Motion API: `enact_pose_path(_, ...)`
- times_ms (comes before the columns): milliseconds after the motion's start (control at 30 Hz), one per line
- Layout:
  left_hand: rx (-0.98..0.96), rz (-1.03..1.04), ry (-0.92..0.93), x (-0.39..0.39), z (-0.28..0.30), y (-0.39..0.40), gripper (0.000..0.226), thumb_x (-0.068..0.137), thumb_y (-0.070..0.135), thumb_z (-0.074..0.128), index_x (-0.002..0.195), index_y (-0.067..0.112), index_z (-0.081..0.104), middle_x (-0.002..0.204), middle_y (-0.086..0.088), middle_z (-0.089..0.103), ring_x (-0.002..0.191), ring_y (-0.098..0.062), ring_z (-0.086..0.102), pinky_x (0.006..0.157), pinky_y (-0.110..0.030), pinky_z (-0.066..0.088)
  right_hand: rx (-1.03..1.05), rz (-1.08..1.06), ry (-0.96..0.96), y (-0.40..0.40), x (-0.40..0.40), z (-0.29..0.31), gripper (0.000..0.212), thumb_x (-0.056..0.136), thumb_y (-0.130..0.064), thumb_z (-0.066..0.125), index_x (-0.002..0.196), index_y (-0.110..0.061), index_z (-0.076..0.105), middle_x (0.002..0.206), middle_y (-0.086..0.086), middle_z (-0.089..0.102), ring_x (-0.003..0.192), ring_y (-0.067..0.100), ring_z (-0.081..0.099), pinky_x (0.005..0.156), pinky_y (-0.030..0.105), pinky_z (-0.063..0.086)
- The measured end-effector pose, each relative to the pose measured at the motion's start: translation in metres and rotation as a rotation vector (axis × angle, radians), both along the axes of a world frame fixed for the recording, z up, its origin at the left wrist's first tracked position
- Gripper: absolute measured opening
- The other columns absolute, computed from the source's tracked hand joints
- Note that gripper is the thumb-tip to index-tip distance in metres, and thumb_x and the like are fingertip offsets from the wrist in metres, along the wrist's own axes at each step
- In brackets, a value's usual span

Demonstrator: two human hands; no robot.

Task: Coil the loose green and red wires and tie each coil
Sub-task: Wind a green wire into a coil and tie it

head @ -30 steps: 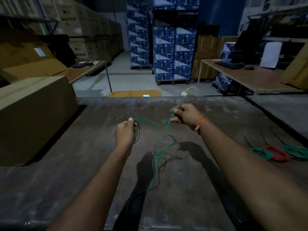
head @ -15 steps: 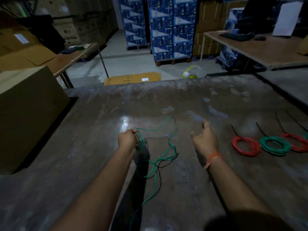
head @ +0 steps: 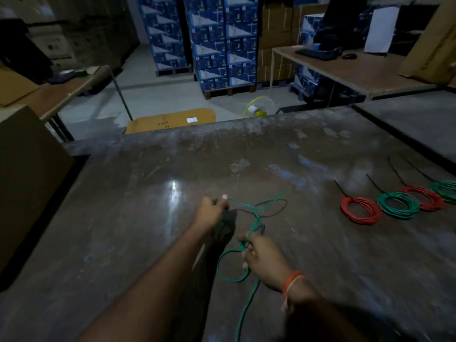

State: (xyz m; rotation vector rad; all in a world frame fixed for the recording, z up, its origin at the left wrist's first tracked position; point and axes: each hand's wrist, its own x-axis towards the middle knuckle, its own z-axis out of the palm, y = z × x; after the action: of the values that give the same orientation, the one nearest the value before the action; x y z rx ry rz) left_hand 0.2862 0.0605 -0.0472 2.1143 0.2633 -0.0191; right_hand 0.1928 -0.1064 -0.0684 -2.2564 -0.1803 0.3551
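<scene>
Both hands gripped the green wire (head: 255, 219), our left hand (head: 209, 213) pinching the started loops while our right hand (head: 262, 259) fed slack above the bench (head: 123, 230).

The right hand (head: 265, 260), open and clear before, has apparently closed on the green wire (head: 249, 236), nearer the body.

I see two bare forearms reaching into view, with no sleeves showing on either. My left hand (head: 209, 213) wears nothing: no ring, no watch, no glove. On the right hand (head: 265, 260) the fingers are bare too, and back from them, at the wrist, sits an orange thread band (head: 291, 280) wound round a few times, with a paler strand hanging loose below it.
</scene>
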Motion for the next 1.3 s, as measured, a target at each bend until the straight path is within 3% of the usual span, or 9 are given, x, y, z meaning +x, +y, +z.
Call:
enact_pose_path(167,-0.277,-0.211,0.294,-0.005,0.018,-0.01,0.064,0.09,0.052,0.069,0.041,0.013,0.058,0.045,0.003,0.039,0.041,-0.012,0.031,0.044,-0.022,0.021,0.389,0.138,0.039,-0.001,0.005,0.019,0.034,0.1,0.005,0.047,0.117,-0.021,0.06,0.097,0.006,0.072,0.081,0.004,0.067,0.068,0.014,0.048)
enact_pose_path(333,-0.37,-0.273,0.527,0.004,0.016,-0.006,0.053,0.095,0.024,0.066,0.043,0.013,0.062,0.039,0.005,0.038,0.029,-0.006,0.029,0.035,-0.014,0.02,0.482,0.198,0.017,-0.003,0.009,0.021,0.022,0.101,0.007,0.046,0.118,-0.001,0.058,0.107,0.007,0.075,0.103,0.014,0.071,0.09,0.033,0.055)
enact_pose_path(433,-0.447,-0.23,0.465,0.012,0.006,-0.002,0.043,0.096,0.02,0.064,0.056,0.017,0.049,0.04,0.005,0.032,0.029,-0.005,0.023,0.035,-0.012,0.015,0.452,0.091,-0.009,-0.009,0.013,0.029,0.012,0.098,0.003,0.057,0.108,-0.003,0.058,0.091,0.007,0.076,0.087,0.012,0.072,0.077,0.028,0.055)
enact_pose_path(533,-0.495,-0.094,0.296,0.016,-0.001,-0.002,0.039,0.098,0.016,0.062,0.063,0.015,0.045,0.042,0.002,0.03,0.028,-0.006,0.022,0.038,-0.009,0.016,0.247,-0.151,-0.157,-0.017,0.017,0.035,0.013,0.085,0.0,0.067,0.085,-0.013,0.062,0.066,0.01,0.072,0.058,0.014,0.068,0.059,0.04,0.055)
enact_pose_path(633,-0.503,0.116,0.161,0.024,-0.009,0.001,0.036,0.099,0.018,0.062,0.065,0.008,0.055,0.044,-0.003,0.042,0.026,-0.006,0.029,0.035,-0.009,0.021,0.225,-0.358,-0.209,-0.025,0.024,0.045,0.014,0.083,0.001,0.06,0.082,-0.013,0.064,0.057,0.006,0.064,0.05,0.017,0.068,0.048,0.029,0.051)
enact_pose_path(833,-0.274,0.337,0.012,0.039,-0.013,0.012,0.035,0.093,0.032,0.07,0.065,0.012,0.069,0.061,-0.01,0.061,0.067,-0.019,0.058,0.062,-0.032,0.041,0.406,-0.537,-0.181,-0.054,0.072,0.025,0.029,0.064,-0.037,0.054,0.08,-0.025,0.075,0.061,-0.002,0.069,0.058,0.015,0.059,0.061,0.039,0.048)
enact_pose_path(1033,-0.178,0.532,-0.011,0.045,-0.004,0.034,0.042,0.096,0.037,0.064,0.083,-0.002,0.069,0.09,-0.025,0.071,0.089,-0.041,0.066,0.074,-0.04,0.048,0.364,-0.709,-0.136,-0.089,0.085,-0.027,0.028,0.061,-0.042,0.05,0.081,-0.041,0.07,0.066,0.002,0.07,0.066,0.029,0.065,0.064,0.047,0.053)
enact_pose_path(1167,-0.162,0.586,-0.029,0.047,-0.002,0.038,0.044,0.096,0.038,0.063,0.088,-0.004,0.068,0.095,-0.025,0.071,0.094,-0.042,0.066,0.081,-0.042,0.05,0.333,-0.658,0.059,-0.076,0.063,-0.004,0.02,0.08,-0.007,0.052,0.068,-0.012,0.067,0.06,0.014,0.063,0.05,0.025,0.054,0.057,0.039,0.045)
enact_pose_path(1300,-0.157,0.58,-0.037,0.051,-0.001,0.025,0.044,0.098,0.038,0.06,0.088,-0.004,0.067,0.099,-0.026,0.071,0.097,-0.044,0.065,0.085,-0.044,0.052,0.367,-0.336,0.278,-0.052,0.049,0.026,0.019,0.086,0.011,0.047,0.086,-0.002,0.061,0.066,0.018,0.059,0.046,0.019,0.051,0.05,0.027,0.043)
